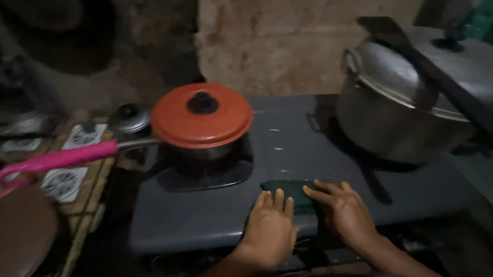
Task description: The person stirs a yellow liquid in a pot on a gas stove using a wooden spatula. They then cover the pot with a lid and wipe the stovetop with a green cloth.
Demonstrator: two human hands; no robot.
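A dark green scrubbing pad (286, 187) lies on the grey stove top (205, 218) near its front edge. My right hand (344, 212) presses flat on the pad's right end, fingers pointing left. My left hand (271, 227) rests palm down on the stove just in front of the pad, its fingertips touching the pad's near edge. Neither hand grips anything.
A saucepan with an orange lid (201, 115) and a pink handle (56, 159) sits on the left burner. A large metal pot (392, 101) with a lid stands on the right burner. A small metal lid (129, 118) lies left of the saucepan. A rough wall (286, 37) rises behind.
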